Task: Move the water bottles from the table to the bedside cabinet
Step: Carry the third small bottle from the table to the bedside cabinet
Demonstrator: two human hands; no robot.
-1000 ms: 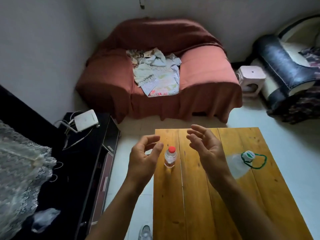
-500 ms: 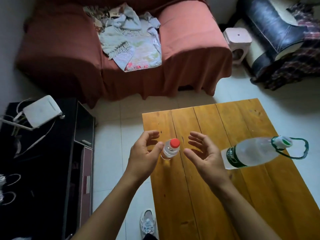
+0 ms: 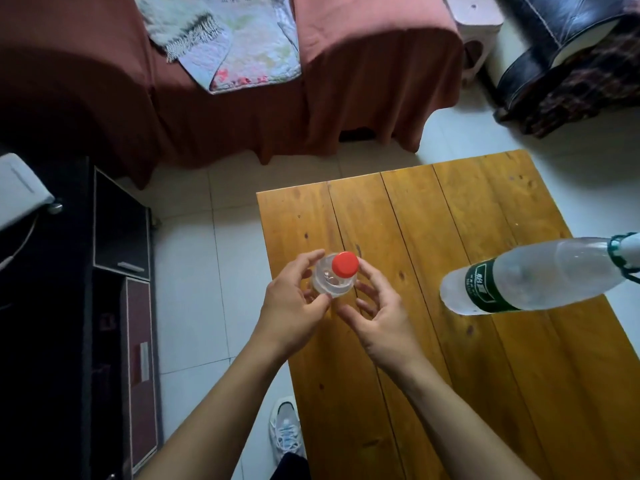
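The small red-capped bottle [image 3: 334, 280] stands upright near the left edge of the table [image 3: 450, 375], squarely between both hands. The left hand [image 3: 294, 306] curls round it. The right hand [image 3: 381, 317] cups its other side, though I cannot tell if it touches. The big bottle [image 3: 530, 275] stands well to the right, nearer the right hand.

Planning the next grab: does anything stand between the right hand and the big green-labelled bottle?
Nothing visible does. Only bare table lies between the right hand and the green-labelled bottle. The red-capped bottle is on the hand's other side, in the left hand's grip.
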